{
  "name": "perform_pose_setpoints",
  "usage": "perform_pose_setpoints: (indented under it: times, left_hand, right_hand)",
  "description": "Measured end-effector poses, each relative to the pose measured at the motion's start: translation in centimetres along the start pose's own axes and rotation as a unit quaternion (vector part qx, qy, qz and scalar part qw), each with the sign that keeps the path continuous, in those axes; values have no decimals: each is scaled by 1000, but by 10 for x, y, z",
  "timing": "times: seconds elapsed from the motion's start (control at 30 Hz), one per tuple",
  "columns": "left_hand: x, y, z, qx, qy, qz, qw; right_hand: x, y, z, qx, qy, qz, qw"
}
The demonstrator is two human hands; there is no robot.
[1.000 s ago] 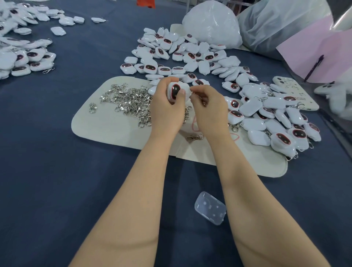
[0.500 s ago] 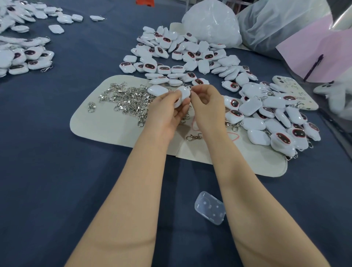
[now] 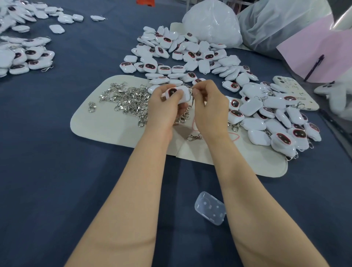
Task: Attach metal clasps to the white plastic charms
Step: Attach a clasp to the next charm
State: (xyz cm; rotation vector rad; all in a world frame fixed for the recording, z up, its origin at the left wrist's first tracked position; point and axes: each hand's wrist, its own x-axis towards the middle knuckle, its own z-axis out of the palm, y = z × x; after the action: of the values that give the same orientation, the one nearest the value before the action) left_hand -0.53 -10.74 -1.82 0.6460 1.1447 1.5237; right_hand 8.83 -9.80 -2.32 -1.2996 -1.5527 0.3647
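Holding white charm (image 3: 180, 93) in left hand (image 3: 163, 112) grip; right hand (image 3: 209, 107) grip pinching metal clasp (image 3: 193, 100) beside it.

Face of held charm (image 3: 179, 93) partly covered by thumb of left grip (image 3: 163, 110). Most of clasp (image 3: 192, 89), pinched by right grip (image 3: 209, 106), hidden by fingertips; too small for join with charm to be told. Near part of clasp pile (image 3: 129, 99) hidden behind left grip. Far-left charm heap (image 3: 22, 57) cut by picture edge. At right edge, white object (image 3: 337, 95) blurred, not identified. At top edge, orange item (image 3: 145, 2) cut off. Both forearms cut by bottom edge.
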Motion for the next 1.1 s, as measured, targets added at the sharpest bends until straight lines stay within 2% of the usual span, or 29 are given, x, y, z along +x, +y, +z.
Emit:
perform_pose_setpoints:
  times: [0.13, 0.27, 0.43, 0.5, 0.57, 0.63, 0.7, 0.87, 1.1]
  left_hand:
    - [-2, 0, 0, 81, -1, 88, 993]
    - [-2, -1, -1, 140, -4, 143, 980]
    - [-3, -4, -2, 233, 5, 226, 946]
    - [-5, -4, -1, 258, -4, 251, 933]
    - [-4, -4, 0, 221, -10, 220, 950]
    - [-2, -2, 1, 108, -8, 126, 986]
    - [0, 0, 0, 4, 0, 44, 999]
    - [1, 4, -3, -102, -12, -50, 993]
    - [-1, 5, -2, -121, -21, -97, 988]
  right_hand:
    - [2, 2, -2, -57, -19, -21, 998]
    - [3, 4, -3, -92, -32, -31, 995]
    - [2, 6, -1, -118, -70, -30, 990]
    - [0, 7, -2, -93, -86, -14, 992]
    - [-1, 6, -1, -34, -84, 13, 996]
    - [-2, 2, 0, 41, -72, 44, 996]
    - [-2, -1, 0, 102, -56, 62, 991]
    - [1, -1, 1, 131, -34, 70, 988]
    - [1, -1, 4, 129, 1, 73, 989]
